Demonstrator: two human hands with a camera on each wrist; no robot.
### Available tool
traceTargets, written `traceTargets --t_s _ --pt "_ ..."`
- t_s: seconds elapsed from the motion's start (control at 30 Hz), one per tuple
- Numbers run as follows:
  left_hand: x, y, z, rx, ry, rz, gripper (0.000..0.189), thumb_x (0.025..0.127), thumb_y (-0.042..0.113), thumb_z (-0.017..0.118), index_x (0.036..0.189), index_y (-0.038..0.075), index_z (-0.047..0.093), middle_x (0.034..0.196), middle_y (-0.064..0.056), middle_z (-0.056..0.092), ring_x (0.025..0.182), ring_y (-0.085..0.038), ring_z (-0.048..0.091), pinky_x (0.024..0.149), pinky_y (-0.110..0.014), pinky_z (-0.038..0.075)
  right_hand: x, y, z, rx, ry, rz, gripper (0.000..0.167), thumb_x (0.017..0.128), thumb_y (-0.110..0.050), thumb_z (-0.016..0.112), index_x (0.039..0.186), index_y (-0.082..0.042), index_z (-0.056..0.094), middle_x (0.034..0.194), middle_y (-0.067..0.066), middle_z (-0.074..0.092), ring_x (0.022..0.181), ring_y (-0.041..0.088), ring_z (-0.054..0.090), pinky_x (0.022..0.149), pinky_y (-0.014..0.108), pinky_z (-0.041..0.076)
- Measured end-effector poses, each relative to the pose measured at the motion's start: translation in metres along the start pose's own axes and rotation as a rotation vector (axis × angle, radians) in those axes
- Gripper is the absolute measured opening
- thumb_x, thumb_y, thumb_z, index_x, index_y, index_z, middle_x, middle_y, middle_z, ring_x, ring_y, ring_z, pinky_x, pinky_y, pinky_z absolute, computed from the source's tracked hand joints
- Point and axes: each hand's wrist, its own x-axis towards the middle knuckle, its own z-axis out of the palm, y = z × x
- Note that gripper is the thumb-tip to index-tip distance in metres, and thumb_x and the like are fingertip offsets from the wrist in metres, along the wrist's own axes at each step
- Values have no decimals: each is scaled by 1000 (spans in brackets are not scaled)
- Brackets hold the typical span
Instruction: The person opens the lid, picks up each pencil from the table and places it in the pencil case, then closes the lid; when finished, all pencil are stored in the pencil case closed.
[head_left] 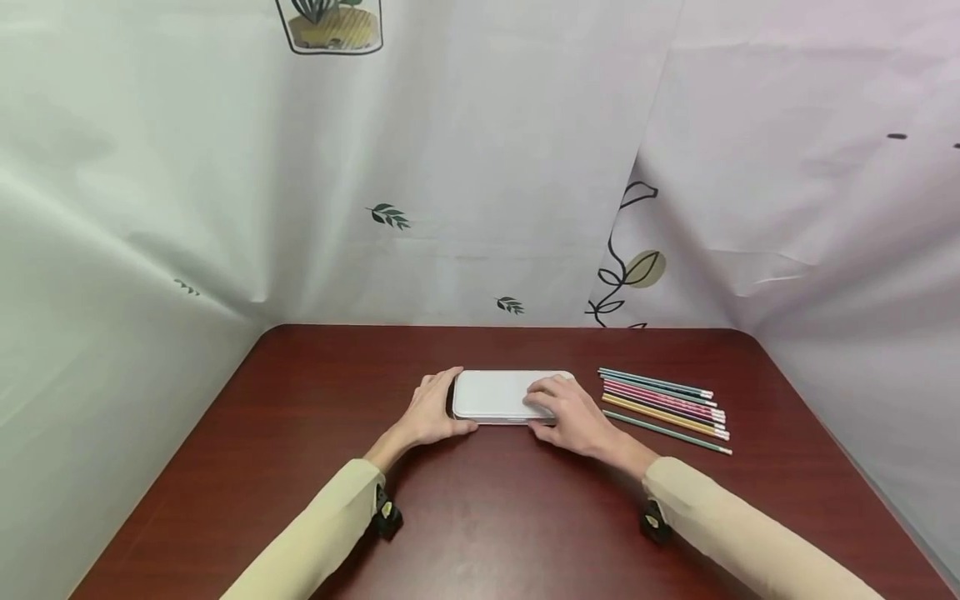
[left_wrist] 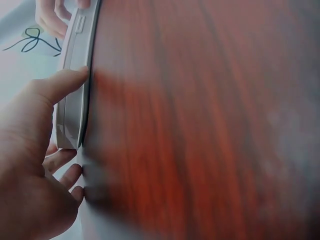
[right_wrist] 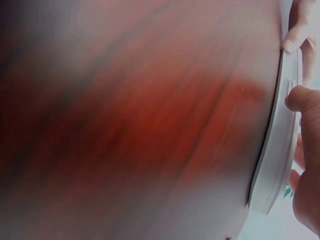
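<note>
A flat white case (head_left: 487,394) with rounded corners and a closed lid lies lengthwise on the table. My left hand (head_left: 432,412) grips its left end, the thumb (left_wrist: 70,82) along the front side and the other fingers around the end. On the right part of the case, my right hand (head_left: 576,418) has its fingers over the lid and its thumb (right_wrist: 300,98) against the front side. That thumb is right at a small raised latch (left_wrist: 80,25) on the front. The case's right end is partly hidden by the right hand.
Several pencils (head_left: 663,404) in green, pink, dark and yellow lie side by side right of the case, white erasers to the right. The dark red-brown table (head_left: 480,517) is bounded by a patterned white curtain (head_left: 480,167) behind and at both sides.
</note>
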Motion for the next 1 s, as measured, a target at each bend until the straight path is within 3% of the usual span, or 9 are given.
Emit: traceTargets --t_s 0.23,0.6,0.77,1.0 --pt "1 0 1 -34 -16 -60 95 68 28 92 145 2 43 134 -16 57 128 -36 41 104 -52 30 6 -4 6 -68 12 -5 36 73 -24 86 101 -9 71 105 5 63 100 26 57 85 50 44" --pt "2 -4 0 -37 -22 -61 94 69 29 91 146 5 44 136 -14 56 129 -34 42 105 -52 30 9 -7 5 -173 -30 -26 33 75 -26 82 100 -10 69 102 5 63 96 26 58 80 46 47" --pt "2 -4 1 -52 -16 -70 93 69 27 92 145 6 44 135 -13 56 129 -34 42 105 -53 30 11 -7 6 -239 -18 -109 26 76 -22 79 95 -8 68 97 6 65 88 26 62 75 43 51" --pt "-1 -2 1 -77 -4 -103 92 68 26 93 145 10 45 134 -13 56 129 -34 42 104 -55 32 14 -4 9 -348 12 -305 16 78 -17 73 84 -4 65 82 6 64 69 22 59 63 35 52"
